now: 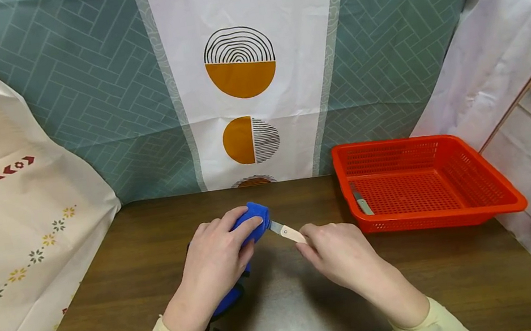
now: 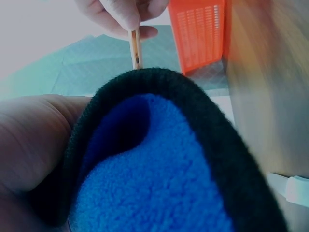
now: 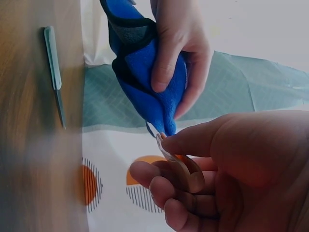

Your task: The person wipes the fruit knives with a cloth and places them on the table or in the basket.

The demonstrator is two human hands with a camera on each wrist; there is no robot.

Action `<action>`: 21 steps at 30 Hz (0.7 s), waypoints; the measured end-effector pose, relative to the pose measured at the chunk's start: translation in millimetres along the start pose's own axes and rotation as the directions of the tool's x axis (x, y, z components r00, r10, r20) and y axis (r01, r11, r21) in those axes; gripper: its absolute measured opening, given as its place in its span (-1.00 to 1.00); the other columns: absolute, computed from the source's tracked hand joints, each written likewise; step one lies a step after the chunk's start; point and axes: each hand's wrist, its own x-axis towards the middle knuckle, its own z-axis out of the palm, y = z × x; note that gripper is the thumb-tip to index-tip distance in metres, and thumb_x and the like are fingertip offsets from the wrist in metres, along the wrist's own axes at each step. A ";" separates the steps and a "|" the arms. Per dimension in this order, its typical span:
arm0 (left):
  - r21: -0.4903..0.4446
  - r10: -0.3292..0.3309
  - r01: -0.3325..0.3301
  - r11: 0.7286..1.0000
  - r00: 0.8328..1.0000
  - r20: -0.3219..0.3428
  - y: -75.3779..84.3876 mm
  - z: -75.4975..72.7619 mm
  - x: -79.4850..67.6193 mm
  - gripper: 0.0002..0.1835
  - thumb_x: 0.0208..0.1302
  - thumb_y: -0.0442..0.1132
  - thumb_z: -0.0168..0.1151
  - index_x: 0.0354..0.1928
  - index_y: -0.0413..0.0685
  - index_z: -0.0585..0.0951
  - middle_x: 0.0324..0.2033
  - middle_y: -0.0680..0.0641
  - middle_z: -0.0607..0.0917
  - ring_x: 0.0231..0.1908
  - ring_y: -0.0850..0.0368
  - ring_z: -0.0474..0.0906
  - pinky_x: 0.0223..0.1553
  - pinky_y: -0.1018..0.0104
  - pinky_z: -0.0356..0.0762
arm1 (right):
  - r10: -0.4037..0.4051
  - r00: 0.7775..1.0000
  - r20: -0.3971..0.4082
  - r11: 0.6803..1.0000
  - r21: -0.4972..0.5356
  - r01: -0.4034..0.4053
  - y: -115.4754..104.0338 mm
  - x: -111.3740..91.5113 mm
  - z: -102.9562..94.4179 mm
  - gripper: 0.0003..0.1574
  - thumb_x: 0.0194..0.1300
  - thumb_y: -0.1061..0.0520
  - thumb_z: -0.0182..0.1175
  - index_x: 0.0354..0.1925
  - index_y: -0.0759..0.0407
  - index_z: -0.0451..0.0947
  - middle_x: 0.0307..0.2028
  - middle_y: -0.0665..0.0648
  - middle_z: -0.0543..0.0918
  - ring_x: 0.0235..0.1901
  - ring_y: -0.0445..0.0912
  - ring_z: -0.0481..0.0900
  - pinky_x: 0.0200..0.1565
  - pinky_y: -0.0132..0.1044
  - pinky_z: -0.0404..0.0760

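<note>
In the head view my left hand (image 1: 218, 252) grips a blue cloth (image 1: 254, 213) with black edging. The cloth's folds cover part of the blade of a folding knife (image 1: 292, 234). My right hand (image 1: 342, 248) pinches this knife by its pale handle, thumb on one side and curled fingers on the other. In the right wrist view the cloth (image 3: 145, 87) hangs down from the left hand and meets the knife's tip end. Another pale-handled knife (image 3: 54, 63) lies opened on the table, and part of it (image 2: 295, 189) shows in the left wrist view.
A red plastic basket (image 1: 488, 206) stands at the back right of the brown wooden table (image 1: 151, 228). Inside it, near the left wall, lies a knife (image 1: 363, 203). Patterned fabric (image 1: 117, 67) hangs behind the table and along both sides.
</note>
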 end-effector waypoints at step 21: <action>0.037 -0.090 0.088 0.995 0.994 0.058 -20.0 1.1 -2.6 -0.49 0.30 -0.11 0.66 0.28 0.09 0.79 0.28 -0.24 0.72 -0.01 -0.24 0.81 -0.02 -0.14 0.75 | 0.003 1.000 0.000 1.000 0.000 -0.003 2.7 -1.1 0.3 -0.73 0.44 0.05 0.51 -0.32 0.07 0.62 -0.67 -0.16 0.32 -0.66 -0.16 0.29 -0.62 -0.25 0.31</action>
